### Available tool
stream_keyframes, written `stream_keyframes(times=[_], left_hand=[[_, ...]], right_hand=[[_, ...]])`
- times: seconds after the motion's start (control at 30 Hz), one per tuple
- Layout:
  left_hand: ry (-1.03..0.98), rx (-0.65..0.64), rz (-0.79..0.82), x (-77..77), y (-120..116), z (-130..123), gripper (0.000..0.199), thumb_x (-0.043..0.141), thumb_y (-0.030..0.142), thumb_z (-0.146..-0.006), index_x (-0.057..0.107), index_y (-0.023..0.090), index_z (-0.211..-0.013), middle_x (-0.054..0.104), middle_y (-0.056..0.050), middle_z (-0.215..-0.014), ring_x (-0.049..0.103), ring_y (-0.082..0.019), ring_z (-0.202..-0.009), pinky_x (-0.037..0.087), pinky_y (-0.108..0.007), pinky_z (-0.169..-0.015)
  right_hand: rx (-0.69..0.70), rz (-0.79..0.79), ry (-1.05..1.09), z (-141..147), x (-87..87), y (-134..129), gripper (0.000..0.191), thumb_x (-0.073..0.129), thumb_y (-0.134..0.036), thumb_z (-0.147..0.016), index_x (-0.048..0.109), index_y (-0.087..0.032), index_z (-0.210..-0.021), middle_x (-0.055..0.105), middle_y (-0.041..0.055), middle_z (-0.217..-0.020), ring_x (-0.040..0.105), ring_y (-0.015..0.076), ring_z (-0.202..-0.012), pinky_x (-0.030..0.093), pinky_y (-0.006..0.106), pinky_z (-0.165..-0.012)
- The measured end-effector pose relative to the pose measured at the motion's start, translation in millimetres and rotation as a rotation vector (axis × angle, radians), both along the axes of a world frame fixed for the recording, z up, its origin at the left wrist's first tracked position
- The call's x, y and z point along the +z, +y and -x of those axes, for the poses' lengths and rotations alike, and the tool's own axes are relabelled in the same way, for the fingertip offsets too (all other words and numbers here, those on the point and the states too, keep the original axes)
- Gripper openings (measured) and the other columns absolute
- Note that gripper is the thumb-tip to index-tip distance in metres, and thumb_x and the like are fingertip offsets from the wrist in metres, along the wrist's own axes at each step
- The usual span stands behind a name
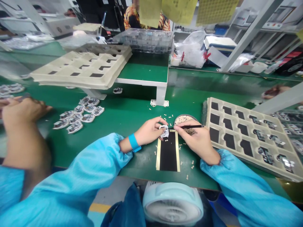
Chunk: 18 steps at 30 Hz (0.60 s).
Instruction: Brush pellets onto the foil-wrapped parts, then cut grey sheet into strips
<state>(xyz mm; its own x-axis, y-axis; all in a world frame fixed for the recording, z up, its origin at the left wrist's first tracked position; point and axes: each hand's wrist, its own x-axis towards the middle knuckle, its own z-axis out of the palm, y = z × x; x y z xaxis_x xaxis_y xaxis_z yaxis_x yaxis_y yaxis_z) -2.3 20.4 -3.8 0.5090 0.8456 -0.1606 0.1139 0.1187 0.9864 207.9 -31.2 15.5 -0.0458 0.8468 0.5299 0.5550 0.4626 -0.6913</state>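
Observation:
My left hand (151, 131), with a blue band at the wrist, pinches a small white plastic housing (164, 131) between thumb and fingers. In my right hand (199, 138) is a pair of slim black tweezers (193, 126), its tip pointing left at the housing; whether it touches cannot be made out. Both hands are over a black mat (168, 154) edged with yellowish tape. Just behind my right hand, a round dish (183, 119) holds many tiny beige pieces. Similar bone-shaped pieces (192, 162) lie scattered around the mat.
Several white housings (75, 118) lie on the green table (132, 110) to the left. A moulded tray (239, 138) with some filled pockets stands right; another tray (82, 67) rests on a raised shelf (146, 69). A co-worker's arm (26, 126) reaches in left. Below is a fan (172, 205).

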Motion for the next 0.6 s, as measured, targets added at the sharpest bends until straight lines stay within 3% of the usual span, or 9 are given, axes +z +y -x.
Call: stream_keyframes(times=[0.3,0.43,0.6], left_hand=[[0.007,0.001,-0.007,-0.4,-0.8,0.6,0.018,0.069,0.02,-0.085,0.059,0.016,-0.1,0.071,-0.002,-0.074,0.071,-0.016,-0.061,0.063,-0.029,-0.057],[0.012,0.01,-0.015,-2.5,-0.7,0.6,0.018,0.068,0.02,-0.086,0.059,0.016,-0.1,0.071,-0.002,-0.074,0.071,-0.016,-0.062,0.064,-0.03,-0.057],[-0.008,0.007,-0.01,-1.9,-1.8,1.3,0.025,0.073,0.017,-0.081,0.059,0.015,-0.101,0.072,-0.003,-0.079,0.072,-0.017,-0.068,0.064,-0.03,-0.061]], right_hand=[[-0.015,0.008,-0.04,1.2,0.2,2.0,0.007,0.074,-0.03,-0.088,0.076,-0.023,-0.089,0.078,0.0032,-0.089,0.072,0.0214,-0.086,0.058,0.039,-0.083],[0.033,-0.092,-0.097,0.6,-3.2,2.2,0.005,0.073,-0.027,-0.09,0.074,-0.024,-0.094,0.077,0.0032,-0.092,0.072,0.022,-0.089,0.057,0.041,-0.086],[0.108,-0.183,-0.229,-0.8,-4.8,-2.0,0.015,0.071,-0.022,-0.09,0.07,-0.026,-0.105,0.077,0.0038,-0.099,0.071,0.0229,-0.091,0.055,0.044,-0.087]])
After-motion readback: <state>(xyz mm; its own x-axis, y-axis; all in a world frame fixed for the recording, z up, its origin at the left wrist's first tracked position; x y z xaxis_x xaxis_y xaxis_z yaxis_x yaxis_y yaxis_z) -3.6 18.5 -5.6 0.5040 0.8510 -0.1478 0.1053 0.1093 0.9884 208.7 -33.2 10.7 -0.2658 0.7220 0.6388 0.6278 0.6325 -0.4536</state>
